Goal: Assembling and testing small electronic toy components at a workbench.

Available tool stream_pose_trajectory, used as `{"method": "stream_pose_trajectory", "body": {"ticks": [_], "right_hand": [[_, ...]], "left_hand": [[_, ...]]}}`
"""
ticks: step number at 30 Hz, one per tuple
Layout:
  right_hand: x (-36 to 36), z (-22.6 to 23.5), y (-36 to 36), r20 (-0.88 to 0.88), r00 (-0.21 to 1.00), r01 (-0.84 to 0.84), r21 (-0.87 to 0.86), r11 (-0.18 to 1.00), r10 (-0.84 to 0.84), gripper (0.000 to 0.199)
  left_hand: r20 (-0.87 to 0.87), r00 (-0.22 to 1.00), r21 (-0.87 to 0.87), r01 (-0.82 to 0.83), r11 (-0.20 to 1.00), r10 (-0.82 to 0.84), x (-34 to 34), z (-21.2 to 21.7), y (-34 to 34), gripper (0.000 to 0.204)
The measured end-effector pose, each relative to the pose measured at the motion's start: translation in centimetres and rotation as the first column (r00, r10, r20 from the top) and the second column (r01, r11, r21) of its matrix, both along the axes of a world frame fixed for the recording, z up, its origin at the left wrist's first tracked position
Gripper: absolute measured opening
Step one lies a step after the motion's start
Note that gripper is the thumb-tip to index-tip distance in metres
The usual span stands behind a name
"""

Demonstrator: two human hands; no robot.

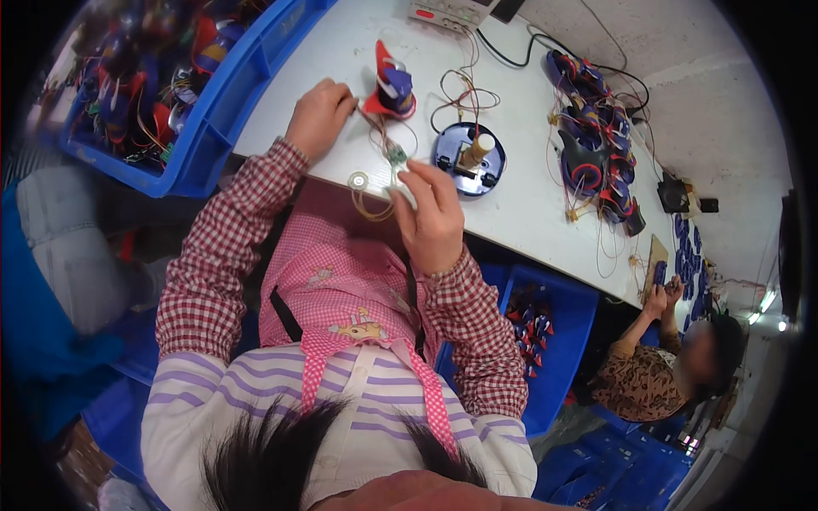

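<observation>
A red and blue plastic piece [394, 92] stands on the white table in front of me, with thin wires trailing from its base. My left hand [322, 119] is closed beside it, its fingertips pinching the thin wires [368, 116]. Those wires run to a small green circuit board [396, 155] near the table's front edge. My right hand [432, 215] is closed, thumb and fingers pinching wires just below the board. A small round metal disc [358, 180] hangs at the edge on a loop of yellowish wires [368, 211].
A round blue base with a tan post [480, 146] sits right of the board, wired toward a bench instrument [452, 10]. Wired assemblies [588, 136] lie along the right. Blue bins flank me: a full one [217, 111] left, another [558, 358] below the table. A co-worker [648, 375] sits right.
</observation>
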State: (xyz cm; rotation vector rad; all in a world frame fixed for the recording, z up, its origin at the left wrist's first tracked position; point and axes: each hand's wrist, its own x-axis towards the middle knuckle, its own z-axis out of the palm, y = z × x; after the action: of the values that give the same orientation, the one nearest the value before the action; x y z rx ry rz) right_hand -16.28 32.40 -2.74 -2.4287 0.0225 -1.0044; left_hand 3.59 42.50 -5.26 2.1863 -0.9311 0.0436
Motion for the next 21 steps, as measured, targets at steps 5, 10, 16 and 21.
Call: {"method": "stream_pose_trajectory", "body": {"ticks": [5,10,16,21], "right_hand": [[-0.8,1.2,-2.6,0.085,0.994,0.071,-0.009,0.997,-0.07,0.034],[-1.1,2.5,-7.7,-0.019,0.948,0.313,0.218,0.925,-0.316,0.036],[1.1,1.9,-10.6,-0.298,0.939,0.22,0.134,0.966,-0.172,0.028],[1.7,1.0,-10.5,-0.333,0.919,0.239,0.045,0.97,-0.211,0.025]], "left_hand": [[0.078,0.991,-0.045,-0.101,0.994,0.104,2.1,-0.7,-0.9,0.02],[0.156,0.982,-0.253,-0.068,0.965,0.11,-3.9,1.2,0.5,0.039],[0.354,0.902,-0.032,0.275,0.961,-0.247,-10.2,1.0,-6.9,0.099],[0.169,0.956,0.046,0.235,0.971,-0.239,-9.7,-0.6,-9.5,0.099]]}}
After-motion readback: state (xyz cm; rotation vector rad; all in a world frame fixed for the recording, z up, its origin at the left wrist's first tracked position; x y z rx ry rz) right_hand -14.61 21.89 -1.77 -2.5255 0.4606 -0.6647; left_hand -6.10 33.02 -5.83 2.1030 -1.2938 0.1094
